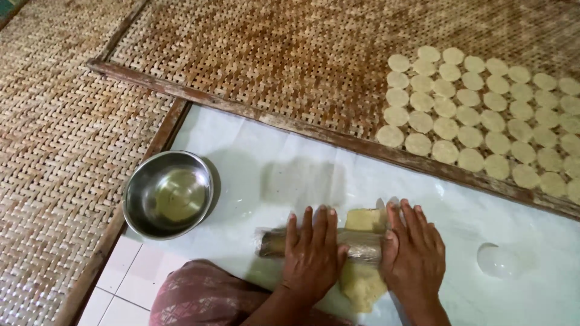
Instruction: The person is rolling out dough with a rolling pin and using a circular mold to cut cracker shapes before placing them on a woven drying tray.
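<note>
Both my hands press flat on a plastic-wrapped rolling pin (275,241) that lies across a slab of pale yellow dough (362,281). My left hand (313,253) covers the pin's middle, fingers spread and pointing away from me. My right hand (415,253) rests on the pin's right end, over the dough. The dough shows above the pin, between my hands, and below it. All of this sits on a white plastic sheet (254,151) on the floor.
An empty steel bowl (168,194) stands on the sheet to the left. A small clear round cup (498,260) lies at right. Woven bamboo trays (272,54) with wooden frames lie beyond and left; the far one carries several rows of dough discs (483,121). My patterned knee (199,299) is at bottom.
</note>
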